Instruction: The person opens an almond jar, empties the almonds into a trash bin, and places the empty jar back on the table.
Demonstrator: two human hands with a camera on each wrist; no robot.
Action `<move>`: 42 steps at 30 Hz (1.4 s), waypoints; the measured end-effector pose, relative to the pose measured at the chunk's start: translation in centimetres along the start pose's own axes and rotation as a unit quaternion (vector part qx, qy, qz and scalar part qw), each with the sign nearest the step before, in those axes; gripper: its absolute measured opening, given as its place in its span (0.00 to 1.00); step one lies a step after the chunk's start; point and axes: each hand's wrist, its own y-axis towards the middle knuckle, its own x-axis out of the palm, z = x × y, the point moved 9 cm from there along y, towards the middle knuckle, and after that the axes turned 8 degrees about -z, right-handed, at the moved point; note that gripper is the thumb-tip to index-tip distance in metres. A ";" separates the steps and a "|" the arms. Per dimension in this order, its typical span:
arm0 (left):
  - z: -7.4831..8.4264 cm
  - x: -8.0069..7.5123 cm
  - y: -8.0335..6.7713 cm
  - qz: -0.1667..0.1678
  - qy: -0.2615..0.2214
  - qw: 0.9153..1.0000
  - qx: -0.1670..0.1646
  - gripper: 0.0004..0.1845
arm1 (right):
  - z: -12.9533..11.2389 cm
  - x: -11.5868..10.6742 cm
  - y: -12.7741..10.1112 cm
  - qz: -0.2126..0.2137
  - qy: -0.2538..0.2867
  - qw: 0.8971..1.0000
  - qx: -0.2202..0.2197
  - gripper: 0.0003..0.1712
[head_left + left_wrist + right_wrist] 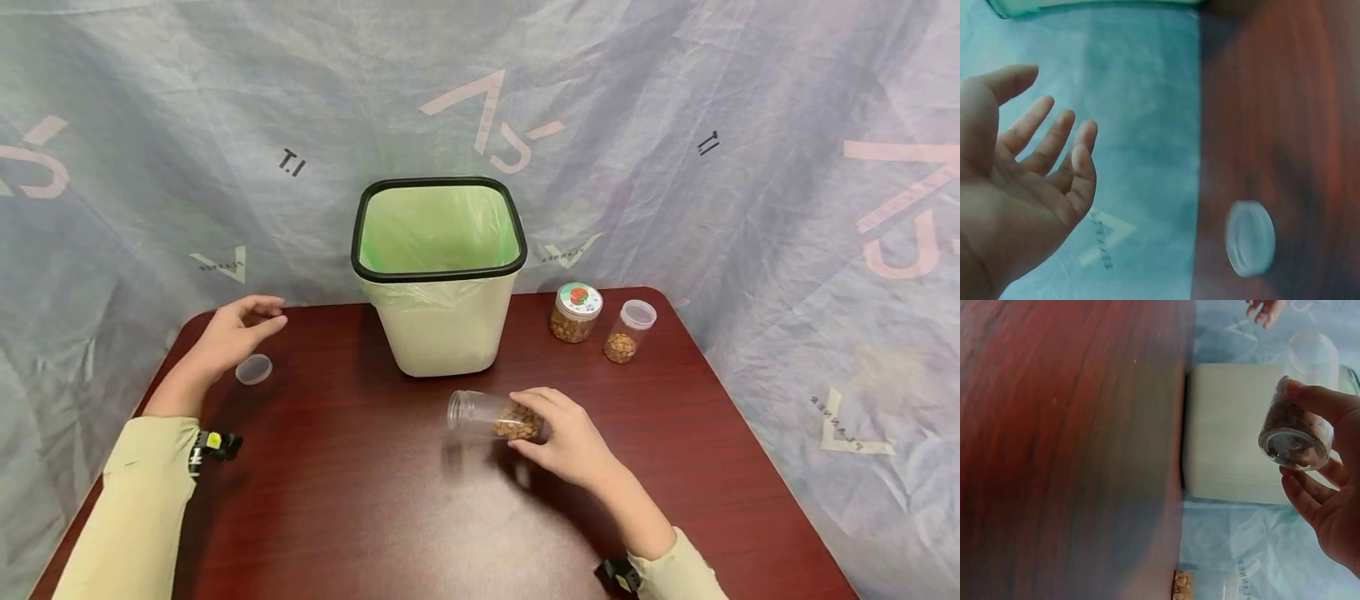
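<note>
Our right hand (570, 437) grips an open clear jar (491, 417) of brown nuggets, tipped sideways, its mouth pointing away from the palm toward our left, short of the lined bin (438, 275). Our left hand (236, 333) hovers spread and empty, the lid (253, 368) just beside it on the counter (375, 500). Only the right wrist view shows the jar's base.

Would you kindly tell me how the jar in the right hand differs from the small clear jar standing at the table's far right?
The held jar lies tilted on its side, gripped by the right hand; the small jar stands upright, untouched. The held jar's mouth is open, with no lid; the small jar is capped. Both are clear plastic with brown pellets inside.
</note>
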 end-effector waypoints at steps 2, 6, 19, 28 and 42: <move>1.0 0.0 0.4 0.000 -0.009 1.000 0.000 0.29 | 0.2 -0.1 -0.1 0.002 -0.001 1.000 0.003 0.36; 2.8 0.2 1.5 -0.008 -0.023 1.000 -0.002 0.31 | 0.3 -0.3 -0.1 0.006 -0.002 1.000 0.006 0.36; 8.1 0.6 3.5 -0.033 -0.064 0.997 0.014 0.33 | 0.6 -0.4 0.1 0.003 0.010 1.000 0.014 0.36; 11.3 2.0 4.4 -0.074 -0.150 0.986 0.008 0.39 | 0.8 -0.4 -0.3 0.008 0.017 1.000 0.016 0.37; 15.7 3.0 5.3 -0.041 -0.214 0.975 -0.046 0.45 | 1.0 -0.3 -0.5 0.013 0.009 1.000 0.013 0.36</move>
